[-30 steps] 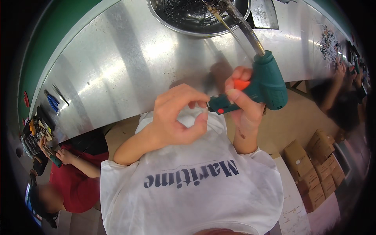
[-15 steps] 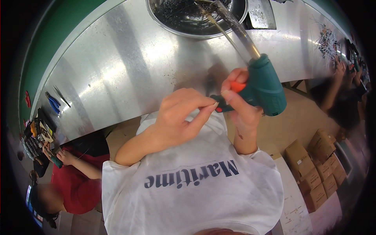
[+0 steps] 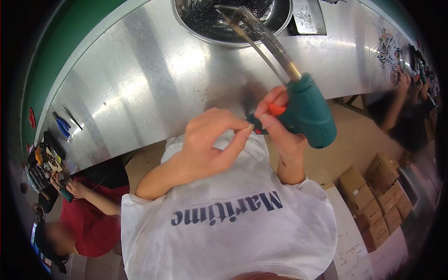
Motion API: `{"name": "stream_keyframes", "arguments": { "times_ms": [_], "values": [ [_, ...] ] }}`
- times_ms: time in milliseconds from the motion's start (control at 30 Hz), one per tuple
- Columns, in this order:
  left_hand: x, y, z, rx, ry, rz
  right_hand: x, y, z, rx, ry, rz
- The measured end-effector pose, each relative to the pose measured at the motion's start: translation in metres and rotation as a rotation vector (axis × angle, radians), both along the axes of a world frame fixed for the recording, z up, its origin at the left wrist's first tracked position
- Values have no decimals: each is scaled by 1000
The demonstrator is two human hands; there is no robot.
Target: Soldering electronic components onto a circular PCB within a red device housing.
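Observation:
My right hand [image 3: 285, 133] is wrapped round the handle of a dark green pistol-shaped power tool [image 3: 313, 114] with an orange trigger [image 3: 276, 109]. From the tool's front a long metal barrel [image 3: 275, 49], with a thinner rod beside it, reaches up and left over a steel bowl [image 3: 192, 33] of dark, thread-like pieces. My left hand [image 3: 211, 137] is closed in a pinch, thumb against forefinger, close to the handle's end. Whatever sits between those fingertips is too small to make out.
Blue-handled pliers [image 3: 62, 125] and tweezers [image 3: 72, 116] lie left on the metal table [image 3: 126, 98]. A metal tray [image 3: 309, 18] stands right of the bowl, with a pale wire heap [image 3: 388, 51] farther right. One co-worker [image 3: 95, 214] sits at left, others far right. Cardboard boxes [image 3: 373, 200] stand behind right.
The power tool has shifted slightly left and down, its barrel tip swinging left over the bowl. Both hands have moved a little left with it, keeping their grips.

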State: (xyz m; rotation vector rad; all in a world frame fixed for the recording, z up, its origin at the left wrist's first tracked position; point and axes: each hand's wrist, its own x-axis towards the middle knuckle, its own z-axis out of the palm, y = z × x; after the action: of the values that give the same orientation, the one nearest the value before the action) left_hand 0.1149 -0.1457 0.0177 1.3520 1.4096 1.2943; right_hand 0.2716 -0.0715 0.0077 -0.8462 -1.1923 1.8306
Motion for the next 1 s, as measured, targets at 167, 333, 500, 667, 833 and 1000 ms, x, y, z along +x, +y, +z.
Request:
{"name": "stream_keyframes", "arguments": {
  "times_ms": [167, 333, 500, 667, 833, 1000],
  "values": [
    [-2, -1, 1, -28, -17, 1, -1, 2, 2, 28, 3, 20],
    [-2, -3, -1, -34, -20, -3, -4, 2, 4, -42, 29, 10],
    [-2, -5, -2, -67, -51, -16, -2, 0, 0, -27, 33, 28],
    [-3, -3, 2, -122, -87, -4, -3, 0, 2, -59, 7, 9],
    [0, 1, 6, -188, -129, 26, -7, -3, 3, -39, 7, -16],
    [-1, 2, 6, -189, -121, 16, -1, 0, 2, 95, -37, 31]
  ]
}}
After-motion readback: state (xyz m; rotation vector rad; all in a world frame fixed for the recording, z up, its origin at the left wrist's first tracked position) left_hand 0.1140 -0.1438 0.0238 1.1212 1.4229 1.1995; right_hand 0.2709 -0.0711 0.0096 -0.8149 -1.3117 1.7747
